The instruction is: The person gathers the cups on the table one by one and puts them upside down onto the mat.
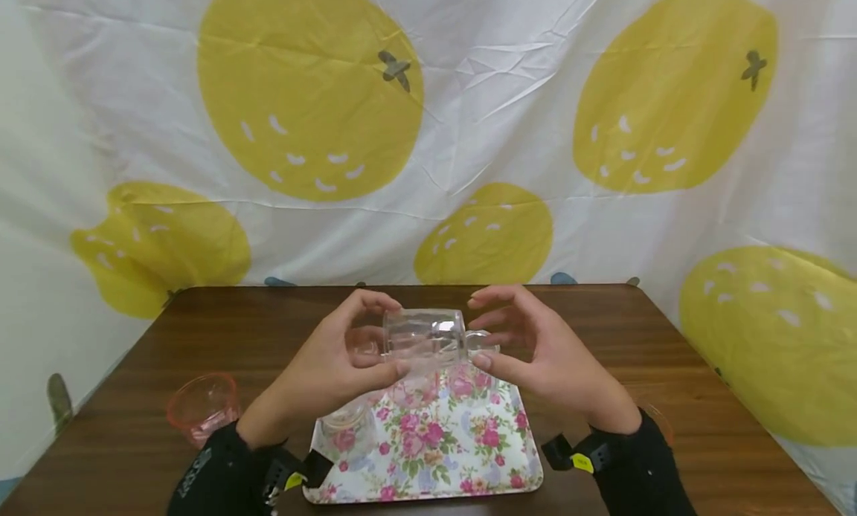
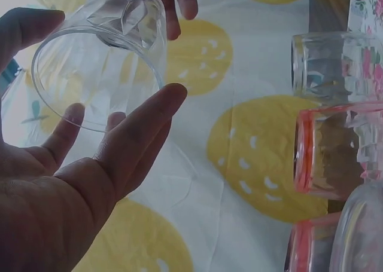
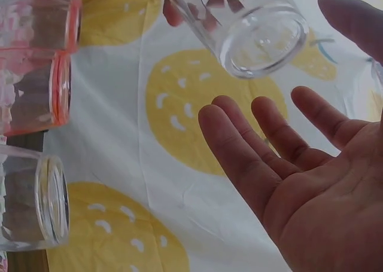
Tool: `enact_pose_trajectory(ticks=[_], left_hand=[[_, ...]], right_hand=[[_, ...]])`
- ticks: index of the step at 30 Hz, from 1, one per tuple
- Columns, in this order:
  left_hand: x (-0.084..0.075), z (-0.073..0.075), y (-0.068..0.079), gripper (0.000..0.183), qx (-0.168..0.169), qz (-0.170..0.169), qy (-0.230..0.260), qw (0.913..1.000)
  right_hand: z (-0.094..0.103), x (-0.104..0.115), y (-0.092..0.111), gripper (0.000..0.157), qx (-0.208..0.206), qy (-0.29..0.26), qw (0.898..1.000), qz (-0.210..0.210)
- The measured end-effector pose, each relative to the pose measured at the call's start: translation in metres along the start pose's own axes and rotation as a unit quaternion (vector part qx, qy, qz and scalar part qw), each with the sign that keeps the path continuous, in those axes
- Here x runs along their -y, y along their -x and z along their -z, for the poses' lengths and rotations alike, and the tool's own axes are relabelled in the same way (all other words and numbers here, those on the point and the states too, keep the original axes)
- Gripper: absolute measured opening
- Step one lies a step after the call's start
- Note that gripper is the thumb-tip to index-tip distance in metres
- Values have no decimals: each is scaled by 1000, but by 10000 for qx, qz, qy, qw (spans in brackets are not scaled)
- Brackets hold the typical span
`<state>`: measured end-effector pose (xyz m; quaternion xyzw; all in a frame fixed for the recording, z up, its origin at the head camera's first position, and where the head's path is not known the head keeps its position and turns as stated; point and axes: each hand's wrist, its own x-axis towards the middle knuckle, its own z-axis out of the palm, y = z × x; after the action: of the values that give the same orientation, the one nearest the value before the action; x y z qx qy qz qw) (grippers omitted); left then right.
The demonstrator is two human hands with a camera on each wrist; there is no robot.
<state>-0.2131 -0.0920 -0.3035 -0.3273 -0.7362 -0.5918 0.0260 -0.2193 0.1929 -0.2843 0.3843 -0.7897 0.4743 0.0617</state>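
Observation:
A clear glass tumbler (image 1: 425,331) lies sideways in the air above a floral tray (image 1: 418,445). My left hand (image 1: 335,360) grips it around the rim end, thumb below and fingers above and behind. In the left wrist view the tumbler's (image 2: 128,18) open mouth faces my left palm. My right hand (image 1: 545,356), fingers spread and gently bent, is beside the tumbler's base. The right wrist view shows a gap between those fingers and the thick base of the tumbler (image 3: 263,42).
Other clear glasses, one at the tray's front left (image 1: 347,427), stand on the tray with pink-rimmed glasses (image 2: 329,152). An orange-pink glass bowl (image 1: 204,408) sits on the brown wooden table (image 1: 120,427) at left. Behind hangs a fruit-print cloth (image 1: 495,129).

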Motion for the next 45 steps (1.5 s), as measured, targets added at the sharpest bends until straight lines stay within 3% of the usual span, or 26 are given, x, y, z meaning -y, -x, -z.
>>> enact_pose_trajectory(ticks=[16,23,31,39,45], left_hand=[[5,-9,-5,51,253,-219,402,9986],[4,-10,-7,52,278,-282,421,9983],[4,-8,-5,54,307,-255,486,9980],[1,3,-1,45,-105,-269,-206,9994],[-3,16,2,41,-385,-151,-378,9984]], right_hand=[[-13,0,-5,50,184,-352,9990,189],[-14,0,-5,49,3,-141,9999,75],[-14,0,-6,49,29,-366,9991,207],[-13,2,-5,50,-90,-240,9993,256],[-13,2,-4,51,-96,4,9996,280]])
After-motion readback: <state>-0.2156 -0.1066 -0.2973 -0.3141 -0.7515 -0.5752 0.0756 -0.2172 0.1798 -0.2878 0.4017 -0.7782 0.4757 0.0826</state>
